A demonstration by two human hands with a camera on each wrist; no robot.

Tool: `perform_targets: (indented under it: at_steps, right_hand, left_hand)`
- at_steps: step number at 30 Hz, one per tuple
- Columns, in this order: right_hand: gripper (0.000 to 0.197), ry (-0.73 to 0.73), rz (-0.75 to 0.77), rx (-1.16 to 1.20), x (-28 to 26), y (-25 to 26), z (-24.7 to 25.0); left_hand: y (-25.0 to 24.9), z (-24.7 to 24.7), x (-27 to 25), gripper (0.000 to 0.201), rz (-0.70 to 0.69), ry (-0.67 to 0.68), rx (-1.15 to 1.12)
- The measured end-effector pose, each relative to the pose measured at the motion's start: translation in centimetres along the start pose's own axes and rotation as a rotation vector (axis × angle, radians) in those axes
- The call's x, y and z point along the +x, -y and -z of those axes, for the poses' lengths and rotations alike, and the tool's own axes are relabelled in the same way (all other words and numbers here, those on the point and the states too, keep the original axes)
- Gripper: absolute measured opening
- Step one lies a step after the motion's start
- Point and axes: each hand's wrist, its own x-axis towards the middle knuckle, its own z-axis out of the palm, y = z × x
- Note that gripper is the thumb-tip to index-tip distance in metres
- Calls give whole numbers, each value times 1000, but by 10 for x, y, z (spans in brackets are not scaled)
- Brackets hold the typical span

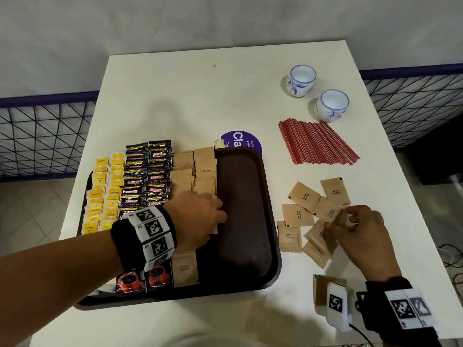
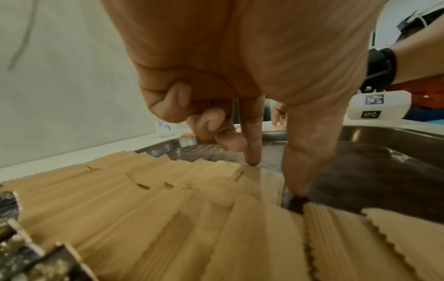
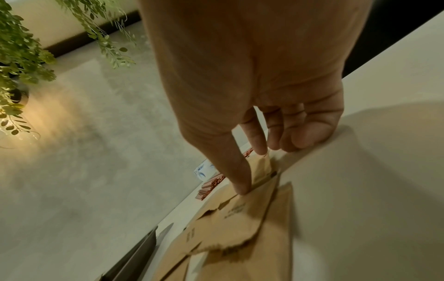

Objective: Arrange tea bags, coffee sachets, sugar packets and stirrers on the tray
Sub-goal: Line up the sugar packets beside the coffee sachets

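Your right hand [image 1: 355, 231] pinches one brown sugar packet [image 1: 334, 214] at its far corner, thumb against fingertips [image 3: 242, 187], lifting it off the loose packets [image 1: 295, 214] on the table [image 1: 175, 96]. The rest of that pile lies just under and left of the pinch. Your left hand [image 1: 200, 216] rests on the sugar row [image 1: 204, 169] in the tray [image 1: 274, 269]; index and thumb are straight and press down on packet edges [image 2: 240, 176], other fingers curled, holding nothing.

Key relation: the tray's bare strip [image 1: 243, 209] lies left of the right-hand pinch, touching the left fingertips' right side. Its long axis runs away from you, parallel to the sugar row. The right hand has the packet, the left is nearer the slot, so likely a handover or a direct drop beside the left fingers. Stirrers [image 1: 315, 142] lie beyond the right hand, not yet on the tray.
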Motion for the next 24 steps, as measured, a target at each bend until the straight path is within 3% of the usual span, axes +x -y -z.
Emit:
perform_targets:
  at_steps: [9,24]
  right_hand:
    - [49,1,13,-9,1,0,-1]
    - [46,3,0,-4,1,2,-2]
  left_hand:
    - [-8,-11,-1,35,13,-65,69]
    - [-3,-6,-1,37,76,-58,103]
